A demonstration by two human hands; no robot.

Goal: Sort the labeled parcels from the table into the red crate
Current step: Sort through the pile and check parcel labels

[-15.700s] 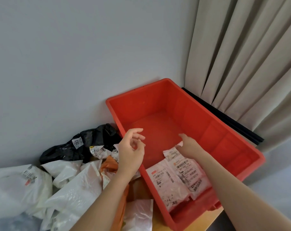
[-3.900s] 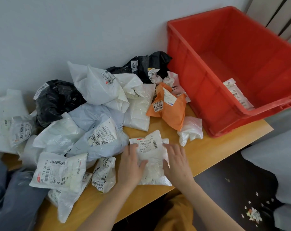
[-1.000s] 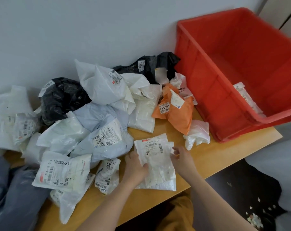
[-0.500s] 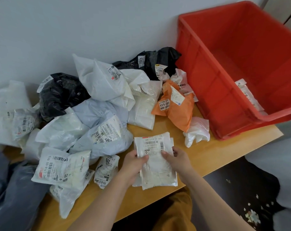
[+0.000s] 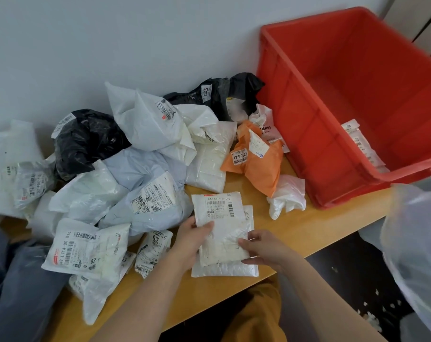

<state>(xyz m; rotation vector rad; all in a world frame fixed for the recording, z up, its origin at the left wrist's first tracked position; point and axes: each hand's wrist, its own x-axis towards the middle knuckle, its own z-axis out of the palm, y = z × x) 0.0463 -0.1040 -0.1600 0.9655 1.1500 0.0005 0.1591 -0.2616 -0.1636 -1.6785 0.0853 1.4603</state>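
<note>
Both hands grip a white labeled parcel (image 5: 220,225) near the table's (image 5: 308,225) near edge: left hand (image 5: 189,239) pinching its left side, right hand (image 5: 261,248) its lower right. The red crate (image 5: 308,134) sits far right.

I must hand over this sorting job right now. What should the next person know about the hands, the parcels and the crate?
Left hand and right hand both grip the flat white labeled parcel at the table's near edge; a second white pouch lies under it.
Done: at least one labeled parcel lies inside the red crate.
Left: put the held parcel in the crate, then the pile: orange parcel, black ones, white and grey ones.
</note>
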